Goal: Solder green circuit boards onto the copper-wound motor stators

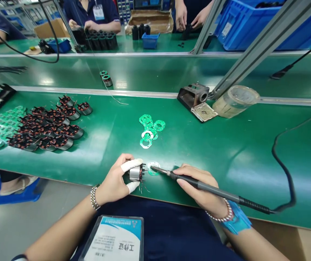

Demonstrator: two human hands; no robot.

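My left hand (118,177), with white finger cots on thumb and forefinger, grips a motor stator (135,173) lying on its side, its pins and loose wire ends facing right. My right hand (201,185) is closed around the dark handle of a soldering iron (217,192). The iron's tip points left and reaches a ring-shaped circuit board (153,169) just right of the stator; whether it touches the board I cannot tell. Farther up the bench lies a loose cluster of green ring boards (159,125), one of them showing a white face.
Many wound stators (50,127) crowd the left, beside overlapping green boards (7,123). A soldering iron stand (194,95) with a sponge tray and a cloudy tub (234,101) stand back right. The iron's cable (287,170) loops at right. Co-workers' hands (190,18) show across the bench.
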